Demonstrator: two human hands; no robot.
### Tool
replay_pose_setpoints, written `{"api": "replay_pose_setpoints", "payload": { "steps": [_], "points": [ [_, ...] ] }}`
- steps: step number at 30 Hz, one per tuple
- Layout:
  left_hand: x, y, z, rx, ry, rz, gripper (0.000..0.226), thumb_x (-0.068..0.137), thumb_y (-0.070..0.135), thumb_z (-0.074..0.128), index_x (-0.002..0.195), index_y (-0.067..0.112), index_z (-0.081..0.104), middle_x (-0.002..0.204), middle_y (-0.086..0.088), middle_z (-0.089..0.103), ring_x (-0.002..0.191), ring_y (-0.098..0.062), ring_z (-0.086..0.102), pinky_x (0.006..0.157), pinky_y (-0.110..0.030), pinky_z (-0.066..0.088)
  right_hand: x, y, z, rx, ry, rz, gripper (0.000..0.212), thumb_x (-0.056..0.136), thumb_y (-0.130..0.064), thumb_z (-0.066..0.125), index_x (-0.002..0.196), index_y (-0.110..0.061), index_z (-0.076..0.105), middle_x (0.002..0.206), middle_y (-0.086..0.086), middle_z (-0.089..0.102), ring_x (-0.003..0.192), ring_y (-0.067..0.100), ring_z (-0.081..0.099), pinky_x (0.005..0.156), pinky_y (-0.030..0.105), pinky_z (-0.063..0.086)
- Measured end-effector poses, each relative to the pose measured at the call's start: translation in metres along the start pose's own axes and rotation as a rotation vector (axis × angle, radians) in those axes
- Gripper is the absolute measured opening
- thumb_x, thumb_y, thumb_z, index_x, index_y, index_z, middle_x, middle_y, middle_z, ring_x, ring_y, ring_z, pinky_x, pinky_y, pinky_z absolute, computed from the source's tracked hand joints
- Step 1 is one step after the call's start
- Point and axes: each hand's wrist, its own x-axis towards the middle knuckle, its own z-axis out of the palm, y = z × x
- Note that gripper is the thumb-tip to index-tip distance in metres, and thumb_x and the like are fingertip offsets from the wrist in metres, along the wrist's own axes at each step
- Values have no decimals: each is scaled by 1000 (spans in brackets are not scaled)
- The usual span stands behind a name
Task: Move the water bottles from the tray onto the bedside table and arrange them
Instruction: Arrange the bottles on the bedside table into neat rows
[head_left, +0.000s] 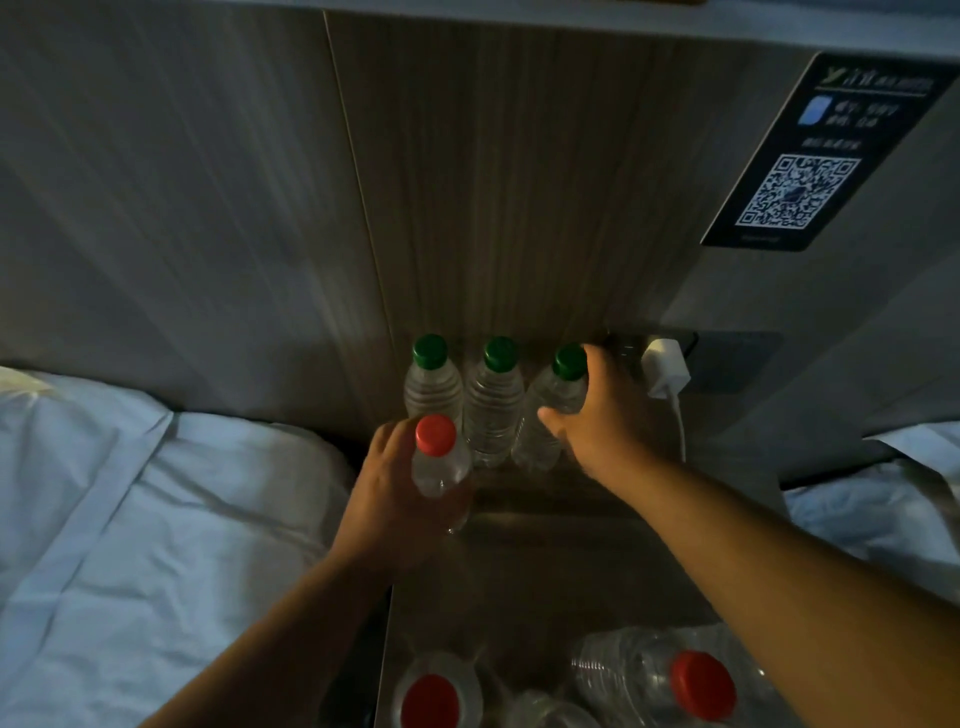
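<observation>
Left hand (395, 483) first: you hold a red-capped bottle (439, 462) upright, fingers wrapped round its lower body, just in front of the leftmost green-capped bottle (432, 382). Judged from its position, you are about to start a second, nearer row on the bedside table (545, 561); whether its base touches the wood cannot be told, as your hand hides it.

Far row, left to right: three green-capped bottles stand against the wood-grain wall panel (493, 182). Left one and middle green-capped bottle (493, 400) stand upright and close together, likely pushed back to leave room in front. Rightmost green-capped bottle (553, 410) tilts slightly left; your right hand (602, 415) grips it at the shoulder, thumb on the near side, fingers behind. Probably you are straightening it into line.

Just right of that hand, a white charger (666, 371) sits in the wall socket, cable hanging down; watch it when you let go.

Near edge: two more red-capped bottles (431, 701) (701, 686) remain unplaced, well apart from both hands. Tray outline too dark to confirm.
</observation>
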Motion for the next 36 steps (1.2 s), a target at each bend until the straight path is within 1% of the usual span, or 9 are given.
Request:
{"api": "replay_pose_setpoints", "payload": {
  "steps": [3, 9, 13, 16, 19, 22, 25, 29, 36],
  "points": [
    [3, -16, 14, -40, -71, -48, 52, 63, 46, 83, 105, 32, 56, 104, 6, 63, 95, -18, 63, 72, -37, 58, 4, 2, 9, 16, -39, 78, 77, 81, -33, 73, 143, -21, 27, 145, 8, 40, 131, 28, 42, 103, 41, 39],
    [-2, -8, 9, -41, 123, -56, 61, 61, 25, 87, 110, 31, 52, 107, 22, 49, 104, -5, 50, 83, -21, 47, 10, 11, 20, 117, -43, 69, 81, 76, -28, 77, 140, -24, 26, 141, 10, 42, 127, 30, 44, 103, 42, 41],
    [8, -14, 7, -44, 107, -56, 74, 59, 26, 89, 123, 24, 52, 119, 16, 51, 117, -9, 48, 95, -34, 49, 10, 11, 25, 194, -22, 65, 76, 76, -22, 78, 135, -26, 32, 135, 6, 48, 123, 26, 48, 104, 42, 42],
    [12, -16, 8, -45, 107, -33, 92, 60, 32, 89, 140, 25, 44, 143, 13, 45, 138, -17, 38, 108, -46, 42, 10, 13, 26, 179, -6, 48, 70, 76, -23, 76, 133, -21, 35, 127, 9, 52, 113, 26, 54, 95, 44, 48],
    [13, -18, 9, -84, 115, -56, 104, 61, 31, 90, 148, 23, 34, 151, 13, 34, 145, -18, 28, 113, -50, 35, 8, 11, 28, 112, 38, 93, 71, 80, -24, 74, 137, -26, 33, 137, 10, 41, 123, 30, 46, 99, 45, 45],
    [12, -13, 6, -108, 102, -36, 102, 60, 35, 89, 145, 37, 32, 144, 15, 48, 135, -8, 43, 107, -42, 44, 6, 9, 31, 82, 80, 108, 71, 81, -25, 73, 140, -27, 33, 145, 8, 31, 132, 31, 38, 102, 47, 40],
    [13, 1, 1, -184, 27, -31, 85, 65, 21, 88, 122, 61, 39, 106, 39, 60, 96, 17, 59, 75, -9, 51, 6, 11, 33, 98, 88, 127, 72, 80, -22, 74, 140, -26, 34, 147, 8, 30, 133, 32, 37, 103, 48, 41],
    [18, 7, 3, -245, -15, -6, 68, 68, 17, 86, 121, 35, 49, 103, 14, 67, 92, -4, 67, 72, -21, 56, 6, 8, 32, 74, 74, 137, 75, 80, -22, 74, 142, -25, 31, 147, 9, 29, 132, 32, 38, 103, 45, 40],
    [19, 5, 1, -197, -27, -24, 73, 62, 9, 84, 118, 38, 47, 101, 15, 66, 87, -4, 67, 67, -21, 56, 6, 13, 28, 63, 23, 78, 76, 80, -23, 73, 141, -26, 28, 141, 8, 35, 126, 29, 44, 101, 44, 46]
  ]
}}
